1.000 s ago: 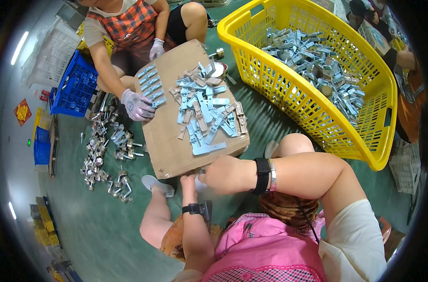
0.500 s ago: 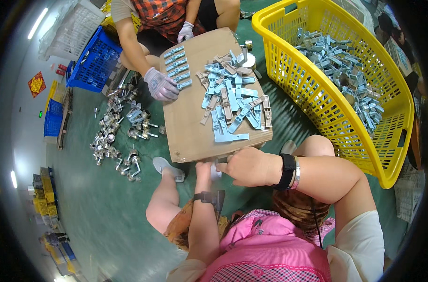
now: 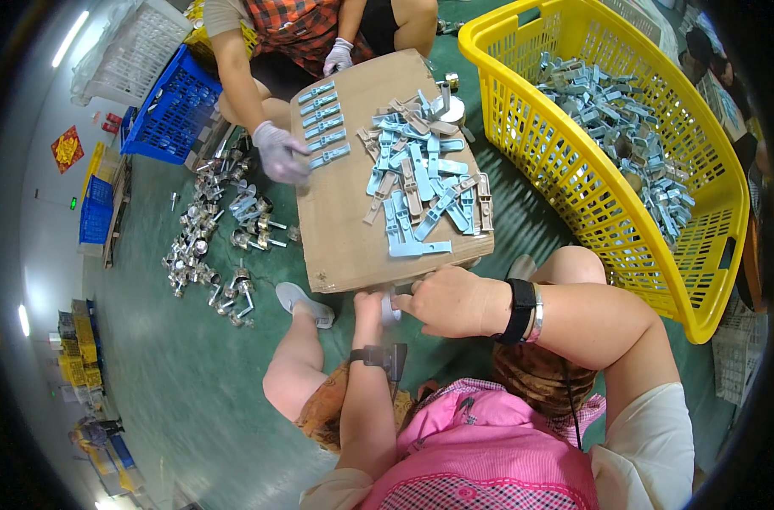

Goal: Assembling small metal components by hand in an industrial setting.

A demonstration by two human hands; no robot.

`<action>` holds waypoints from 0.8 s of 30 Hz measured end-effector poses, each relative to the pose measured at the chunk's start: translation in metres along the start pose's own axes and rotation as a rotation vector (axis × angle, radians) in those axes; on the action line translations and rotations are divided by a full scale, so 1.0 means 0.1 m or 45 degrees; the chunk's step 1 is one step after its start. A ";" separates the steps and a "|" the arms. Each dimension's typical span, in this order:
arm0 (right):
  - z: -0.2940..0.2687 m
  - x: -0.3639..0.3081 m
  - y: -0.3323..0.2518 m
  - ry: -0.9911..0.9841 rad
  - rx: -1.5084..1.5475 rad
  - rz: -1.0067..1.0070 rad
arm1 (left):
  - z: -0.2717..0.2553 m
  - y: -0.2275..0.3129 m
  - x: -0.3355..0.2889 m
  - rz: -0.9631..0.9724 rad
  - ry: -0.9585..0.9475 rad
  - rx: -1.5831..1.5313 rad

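Below the near edge of the cardboard box (image 3: 344,269), my left hand (image 3: 368,311) is closed around a small white round piece (image 3: 391,308). My right hand (image 3: 448,303) reaches in from the right with curled fingers, its fingertips pressed on that piece. Part of the piece is hidden by my fingers, so its exact kind does not show. On the box just beyond lies a heap of light blue and beige plastic levers (image 3: 421,170). At its left, several blue levers (image 3: 323,127) form a neat column.
A person opposite wears gloves; one gloved hand (image 3: 278,153) is beside the box's left edge. Metal fittings with stems (image 3: 202,225) lie on the green floor at left. A yellow basket (image 3: 565,161) of levers stands right, a blue crate (image 3: 162,110) far left.
The other person's gloved hand has drawn back left from the lever column, leaving the nearest lever lying in line. My hands have stayed almost still around the white piece.
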State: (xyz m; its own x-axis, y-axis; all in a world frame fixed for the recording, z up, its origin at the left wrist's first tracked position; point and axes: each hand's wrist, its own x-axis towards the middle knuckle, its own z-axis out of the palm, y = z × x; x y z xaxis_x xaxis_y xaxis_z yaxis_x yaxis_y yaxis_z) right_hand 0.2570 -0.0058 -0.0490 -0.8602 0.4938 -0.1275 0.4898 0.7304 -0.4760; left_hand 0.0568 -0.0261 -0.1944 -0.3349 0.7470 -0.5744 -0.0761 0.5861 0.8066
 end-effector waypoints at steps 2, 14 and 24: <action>0.02 0.00 0.00 -0.002 -0.002 0.006 | -0.01 0.01 -0.01 -0.024 -0.007 0.006; -0.05 0.00 -0.03 -0.066 0.007 0.062 | 0.01 0.05 -0.04 -0.017 -0.007 0.051; 0.05 0.08 0.07 0.146 -0.159 -0.013 | 0.02 0.11 -0.03 0.063 -0.040 0.005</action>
State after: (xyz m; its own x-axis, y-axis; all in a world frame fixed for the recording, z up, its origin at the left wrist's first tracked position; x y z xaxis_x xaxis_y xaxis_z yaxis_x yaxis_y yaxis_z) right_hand 0.2526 0.0011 -0.0575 -0.8468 0.5315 -0.0198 0.5011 0.7850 -0.3643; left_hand 0.0591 -0.0210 -0.1839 -0.3088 0.7844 -0.5379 -0.0568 0.5493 0.8337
